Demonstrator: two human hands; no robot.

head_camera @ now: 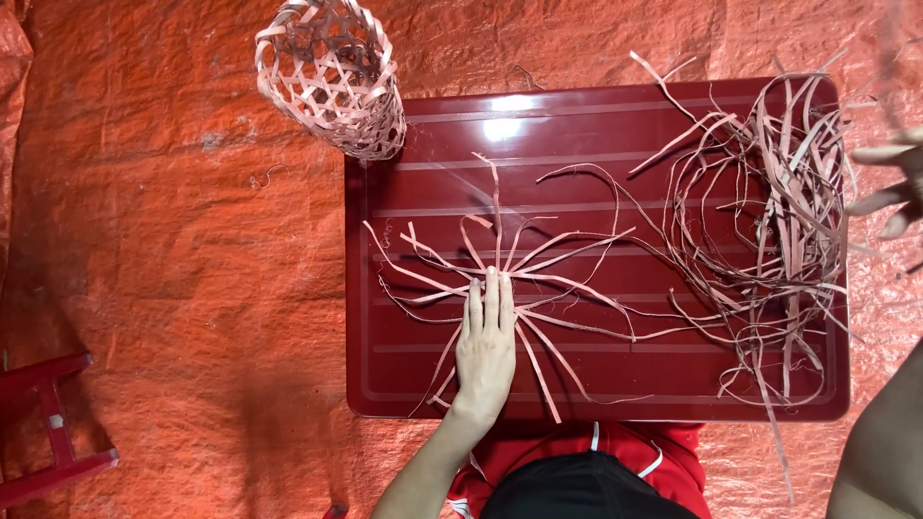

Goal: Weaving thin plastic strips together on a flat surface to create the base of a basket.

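My left hand (pixel 486 346) lies flat, fingers together, pressing on the crossing point of several thin pinkish strips (pixel 538 274) that fan out in a star on a dark red tray-like tabletop (pixel 596 380). My right hand (pixel 894 187) is at the right edge of view, blurred, fingers spread, next to a loose tangled heap of the same strips (pixel 769 221). It holds nothing that I can make out. A finished open-weave basket (pixel 332 77) of these strips stands at the tabletop's far left corner.
Orange tarpaulin (pixel 173 240) covers the ground all around. A red stool frame (pixel 53 423) pokes in at lower left. My knee (pixel 885 442) shows at lower right, and my red and black clothing (pixel 586 471) at the bottom.
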